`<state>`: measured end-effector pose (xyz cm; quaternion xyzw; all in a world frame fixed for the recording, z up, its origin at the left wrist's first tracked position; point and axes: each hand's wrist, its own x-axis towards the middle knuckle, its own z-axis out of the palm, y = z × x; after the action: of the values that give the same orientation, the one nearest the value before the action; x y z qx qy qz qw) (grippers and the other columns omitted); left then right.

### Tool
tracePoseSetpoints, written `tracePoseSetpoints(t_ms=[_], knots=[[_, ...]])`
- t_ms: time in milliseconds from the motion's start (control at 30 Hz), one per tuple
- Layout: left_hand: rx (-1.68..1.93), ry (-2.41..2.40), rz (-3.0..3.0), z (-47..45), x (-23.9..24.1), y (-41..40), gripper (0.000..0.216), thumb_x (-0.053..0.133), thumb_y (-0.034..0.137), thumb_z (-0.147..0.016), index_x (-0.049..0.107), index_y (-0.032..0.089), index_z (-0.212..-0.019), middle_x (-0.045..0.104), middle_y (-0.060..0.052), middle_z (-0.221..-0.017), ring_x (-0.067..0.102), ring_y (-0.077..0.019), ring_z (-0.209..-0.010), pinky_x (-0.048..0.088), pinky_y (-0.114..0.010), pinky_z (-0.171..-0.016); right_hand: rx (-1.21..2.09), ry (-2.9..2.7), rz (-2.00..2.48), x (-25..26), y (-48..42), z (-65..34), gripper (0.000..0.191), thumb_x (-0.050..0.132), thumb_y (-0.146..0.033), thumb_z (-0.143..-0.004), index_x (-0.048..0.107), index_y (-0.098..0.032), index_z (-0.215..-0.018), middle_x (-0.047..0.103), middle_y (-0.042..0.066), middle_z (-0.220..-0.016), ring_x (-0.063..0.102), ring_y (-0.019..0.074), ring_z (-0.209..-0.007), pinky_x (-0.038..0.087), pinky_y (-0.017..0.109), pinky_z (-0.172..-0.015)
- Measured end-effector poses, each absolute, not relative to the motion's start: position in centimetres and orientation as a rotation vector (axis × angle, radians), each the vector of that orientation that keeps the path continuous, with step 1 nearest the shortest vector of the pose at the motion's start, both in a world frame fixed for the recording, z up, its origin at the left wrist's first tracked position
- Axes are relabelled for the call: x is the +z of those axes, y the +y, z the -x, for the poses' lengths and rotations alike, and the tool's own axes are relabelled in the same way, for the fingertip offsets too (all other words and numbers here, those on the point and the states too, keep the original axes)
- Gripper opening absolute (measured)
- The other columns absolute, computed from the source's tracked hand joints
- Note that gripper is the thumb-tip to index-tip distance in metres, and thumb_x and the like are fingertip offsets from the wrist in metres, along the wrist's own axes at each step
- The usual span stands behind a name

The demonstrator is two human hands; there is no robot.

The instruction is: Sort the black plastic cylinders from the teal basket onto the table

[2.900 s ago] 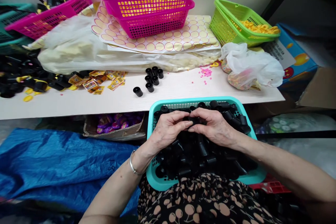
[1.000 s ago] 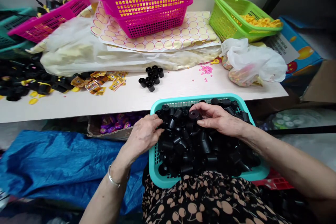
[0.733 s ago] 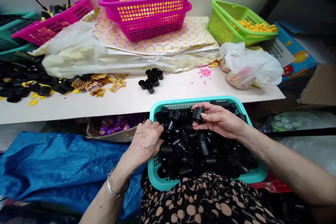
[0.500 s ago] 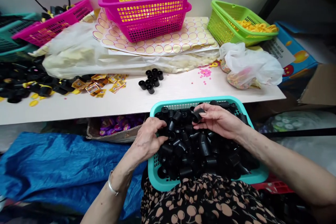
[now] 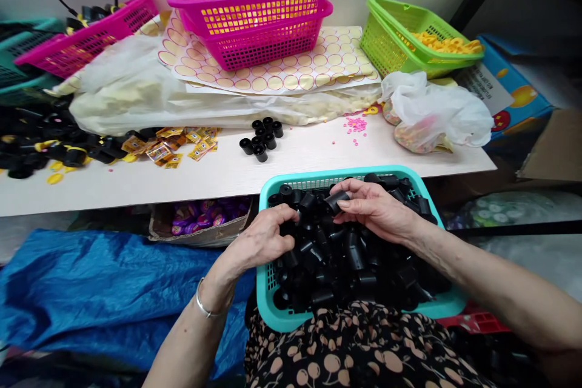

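In the head view, a turquoise basket [image 5: 334, 177] full of black plastic cylinders [image 5: 357, 248] rests against the patterned clothing of the wearer. My right hand [image 5: 375, 209] pinches one black plastic cylinder [image 5: 337, 201] between thumb and fingers, tilted, just above the heap. At the basket's left side, my left hand [image 5: 268, 235] has its thumb and forefinger closed round another dark cylinder, mostly hidden by the fingers. Several matching black cylinders [image 5: 260, 153] stand grouped on the white table [image 5: 218, 185] beyond the basket.
Pink baskets [image 5: 268, 42] and a green basket [image 5: 386, 42] with yellow rings stand at the back. Small orange packets [image 5: 159, 153] and a pile of black parts [image 5: 27, 133] lie left. A plastic bag [image 5: 436, 109] lies right. Below is a carton [image 5: 200, 234] of purple pieces.
My left hand has shifted slightly right and up, its thumb and forefinger closing on a cylinder. The cylinder in my right hand has moved a little left and turned more lengthwise.
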<state>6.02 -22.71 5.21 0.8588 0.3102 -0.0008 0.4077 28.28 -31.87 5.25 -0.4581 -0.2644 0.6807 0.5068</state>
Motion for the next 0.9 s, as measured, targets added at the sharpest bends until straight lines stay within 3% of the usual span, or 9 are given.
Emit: tracePoseSetpoints(t_ms=[267, 467, 567, 700, 900], knots=[[-0.295, 1.133, -2.626, -8.8, 4.5, -24.6, 0.016, 0.045, 0.016, -0.073, 0.053, 0.019, -0.086, 0.054, -0.007, -0.088, 0.056, -0.0205, -0.081, 0.041, -0.030, -0.064, 1.586, -0.617, 1.150, 5.3, -31.8, -28.1, 0.034, 0.077, -0.020, -0.062, 0.059, -0.016, -0.091, 0.061, -0.001, -0.081, 0.059, 0.0093, -0.070, 0.054, 0.029, -0.070], [-0.338, 1.092, -2.668, -9.1, 4.3, -24.2, 0.012, 0.048, 0.016, -0.072, 0.055, 0.018, -0.082, 0.054, -0.007, -0.089, 0.057, -0.0193, -0.073, 0.035, -0.030, -0.055, 1.461, -0.721, 1.255, 4.8, -31.7, -28.1, 0.036, 0.076, -0.021, -0.061, 0.058, -0.015, -0.091, 0.061, 0.000, -0.080, 0.057, 0.0088, -0.067, 0.049, 0.026, -0.067], [-0.206, 1.124, -2.580, -9.0, 4.2, -23.7, 0.005, 0.049, 0.023, -0.076, 0.052, 0.020, -0.076, 0.055, -0.005, -0.083, 0.057, -0.0187, -0.074, 0.037, -0.030, -0.059, 1.385, -0.789, 1.320, 4.9, -31.6, -28.1, 0.035, 0.076, -0.020, -0.059, 0.058, -0.015, -0.089, 0.061, 0.000, -0.082, 0.057, 0.0100, -0.070, 0.046, 0.026, -0.067], [-0.002, 1.161, -2.487, -10.0, 3.9, -23.3, 0.014, 0.049, 0.033, -0.082, 0.052, 0.019, -0.084, 0.058, -0.005, -0.084, 0.057, -0.0200, -0.080, 0.041, -0.030, -0.067, 1.303, -0.886, 1.366, 4.9, -31.5, -28.2, 0.033, 0.074, -0.020, -0.061, 0.056, -0.016, -0.088, 0.061, -0.001, -0.083, 0.056, 0.0110, -0.075, 0.045, 0.027, -0.070], [-0.054, 1.065, -2.421, -11.3, 3.6, -22.3, 0.018, 0.050, 0.035, -0.082, 0.056, 0.019, -0.079, 0.060, -0.006, -0.081, 0.058, -0.0216, -0.079, 0.042, -0.032, -0.068, 1.255, -0.960, 1.384, 4.4, -31.5, -28.7, 0.031, 0.071, -0.022, -0.066, 0.055, -0.018, -0.092, 0.061, 0.000, -0.084, 0.058, 0.0131, -0.078, 0.045, 0.028, -0.072]])
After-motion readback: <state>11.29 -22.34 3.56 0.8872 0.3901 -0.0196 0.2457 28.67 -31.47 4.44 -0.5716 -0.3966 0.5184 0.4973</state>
